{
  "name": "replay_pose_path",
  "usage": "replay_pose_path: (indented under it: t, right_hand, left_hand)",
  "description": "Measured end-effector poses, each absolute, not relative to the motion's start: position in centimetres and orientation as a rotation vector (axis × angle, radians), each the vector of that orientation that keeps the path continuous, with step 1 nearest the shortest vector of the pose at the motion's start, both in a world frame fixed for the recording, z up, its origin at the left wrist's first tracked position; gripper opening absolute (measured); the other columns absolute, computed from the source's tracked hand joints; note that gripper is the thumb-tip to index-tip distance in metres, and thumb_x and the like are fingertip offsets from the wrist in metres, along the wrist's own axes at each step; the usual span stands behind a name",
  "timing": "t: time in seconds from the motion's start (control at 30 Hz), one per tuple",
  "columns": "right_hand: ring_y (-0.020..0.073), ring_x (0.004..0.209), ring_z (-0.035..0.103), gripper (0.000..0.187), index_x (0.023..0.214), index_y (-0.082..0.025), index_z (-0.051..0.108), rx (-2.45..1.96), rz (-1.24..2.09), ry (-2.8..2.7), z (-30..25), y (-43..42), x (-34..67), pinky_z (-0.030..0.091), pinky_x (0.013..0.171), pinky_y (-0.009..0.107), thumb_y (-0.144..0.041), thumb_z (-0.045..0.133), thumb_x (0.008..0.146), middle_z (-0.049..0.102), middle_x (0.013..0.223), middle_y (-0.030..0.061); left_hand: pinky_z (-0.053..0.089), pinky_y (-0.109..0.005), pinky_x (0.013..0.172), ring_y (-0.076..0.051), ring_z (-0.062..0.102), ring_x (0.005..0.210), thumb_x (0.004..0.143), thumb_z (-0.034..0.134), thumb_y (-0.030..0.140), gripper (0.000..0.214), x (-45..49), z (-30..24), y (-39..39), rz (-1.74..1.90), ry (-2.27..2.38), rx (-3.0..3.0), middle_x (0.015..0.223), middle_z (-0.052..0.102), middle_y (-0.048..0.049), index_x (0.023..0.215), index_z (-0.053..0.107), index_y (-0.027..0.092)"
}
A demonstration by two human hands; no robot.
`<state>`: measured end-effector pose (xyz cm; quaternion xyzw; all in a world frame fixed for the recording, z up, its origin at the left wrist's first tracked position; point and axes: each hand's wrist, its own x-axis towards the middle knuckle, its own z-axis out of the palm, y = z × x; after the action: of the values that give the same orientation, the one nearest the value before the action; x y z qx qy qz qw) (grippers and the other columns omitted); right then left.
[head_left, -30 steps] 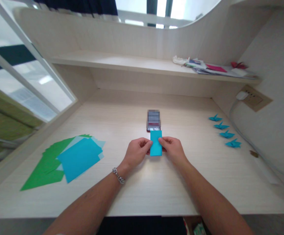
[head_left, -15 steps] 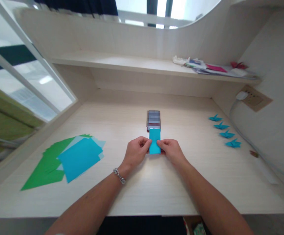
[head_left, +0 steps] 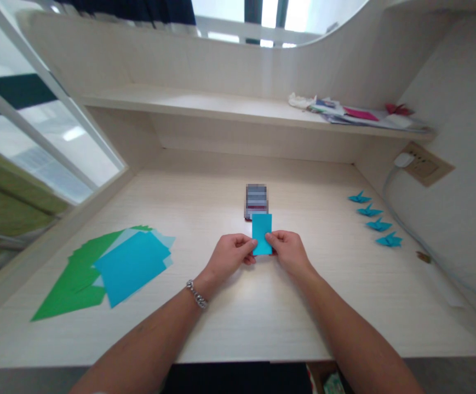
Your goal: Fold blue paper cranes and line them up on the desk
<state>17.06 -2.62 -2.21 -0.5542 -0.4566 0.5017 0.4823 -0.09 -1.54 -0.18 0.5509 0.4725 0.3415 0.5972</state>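
In the head view I see the left hand [head_left: 231, 254] and the right hand [head_left: 287, 251] close together above the middle of the desk [head_left: 238, 323]. Both are closed on the lower part of a folded blue paper [head_left: 262, 232], thumbs on top, one hand at each side. The paper stands up from the fingers, and its top edge overlaps a small blurred object [head_left: 256, 199] behind it. Loose blue and green sheets [head_left: 110, 268] lie well apart on the left. Four small blue paper cranes [head_left: 375, 219] stand in a row on the right.
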Motion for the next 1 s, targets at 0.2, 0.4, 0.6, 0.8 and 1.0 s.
replay_pose_path:
  t: [0.2, 0.4, 0.6, 0.8, 1.0]
  right_hand:
    - [0.0151, 0.052, 0.057, 0.039, 0.075, -0.014, 0.071, -1.377, 1.28, -1.097, -2.2, -2.6, 16.7, 0.045, 0.053, 0.027, -0.052, 0.067, 0.071, 0.066, 0.061, 0.004]
    - [0.0134, 0.045, 0.055, 0.038, 0.068, -0.013, 0.068, -1.404, 1.33, -1.065, -2.1, -2.7, 16.5, 0.043, 0.048, 0.025, -0.051, 0.07, 0.068, 0.064, 0.053, 0.0034]
    - [0.0117, 0.043, 0.053, 0.039, 0.069, -0.014, 0.067, -1.365, 1.331, -1.009, -1.6, -3.0, 16.4, 0.041, 0.045, 0.024, -0.052, 0.071, 0.068, 0.063, 0.051, 0.0021]
    - [0.01, 0.041, 0.052, 0.035, 0.071, -0.014, 0.067, -1.416, 1.373, -1.026, -1.2, -3.0, 16.6, 0.039, 0.044, 0.022, -0.048, 0.071, 0.068, 0.067, 0.056, 0.0041]
    - [0.0103, 0.043, 0.051, 0.03, 0.066, -0.015, 0.064, -1.422, 1.416, -1.171, -0.6, -3.3, 17.0, 0.04, 0.046, 0.023, -0.043, 0.07, 0.069, 0.063, 0.052, 0.0019]
  left_hand:
    - [0.05, -0.024, 0.049, -0.014, 0.061, 0.048, 0.079, 0.066, 0.039, 0.026, -0.3, -0.7, -1.4, 0.865, 1.124, 1.368, 0.055, 0.067, -0.0044, 0.076, 0.068, 0.013]
    - [0.049, -0.024, 0.049, -0.015, 0.061, 0.049, 0.078, 0.066, 0.04, 0.026, -0.3, -1.0, -1.4, 0.897, 1.138, 1.401, 0.056, 0.067, -0.0032, 0.075, 0.068, 0.014]
    - [0.048, -0.023, 0.049, -0.013, 0.06, 0.049, 0.078, 0.066, 0.038, 0.025, -0.2, -0.6, -1.5, 0.927, 1.142, 1.413, 0.057, 0.067, -0.004, 0.074, 0.067, 0.014]
    - [0.05, -0.024, 0.051, -0.014, 0.061, 0.05, 0.077, 0.067, 0.036, 0.024, -0.3, -0.3, -1.4, 0.922, 1.143, 1.281, 0.056, 0.066, -0.0043, 0.072, 0.066, 0.012]
    - [0.052, -0.026, 0.054, -0.015, 0.063, 0.056, 0.069, 0.075, 0.036, 0.026, -0.4, -0.8, -0.9, 0.942, 1.051, 1.123, 0.068, 0.069, -0.0068, 0.074, 0.065, 0.012]
